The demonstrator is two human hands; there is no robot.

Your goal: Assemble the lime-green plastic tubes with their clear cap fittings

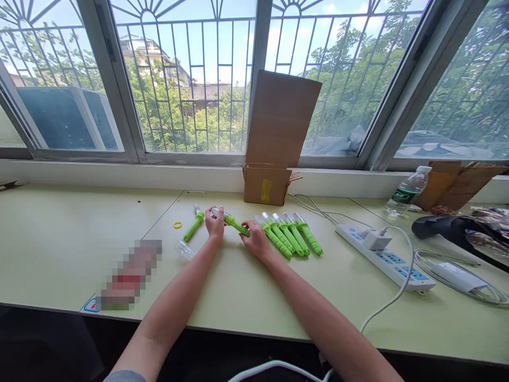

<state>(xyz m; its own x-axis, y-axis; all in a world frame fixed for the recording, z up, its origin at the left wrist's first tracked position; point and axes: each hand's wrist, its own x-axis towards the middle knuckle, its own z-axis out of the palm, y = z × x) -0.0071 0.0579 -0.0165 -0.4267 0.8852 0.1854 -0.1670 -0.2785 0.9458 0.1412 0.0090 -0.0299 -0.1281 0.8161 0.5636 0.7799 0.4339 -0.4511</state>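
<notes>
Both hands are on one bright green stick (236, 224) with a clear ribbed cap, held at a slant just over the table. My left hand (215, 224) is closed around the clear cap end. My right hand (255, 239) grips the lower green end. Left of my left hand lies a second green stick (193, 228) with a narrower clear tip showing. Near it are a loose clear plastic cap (185, 250) and a small yellow ring (177, 225). Several similar capped green sticks (292, 233) lie side by side just right of my right hand.
An upright cardboard box (264, 184) stands against the window sill. To the right are a white power strip (385, 257) with plugged-in chargers, loose cables, a plastic bottle (408, 190) and a black curved object (449, 227). A blurred flat item (131, 276) lies front left.
</notes>
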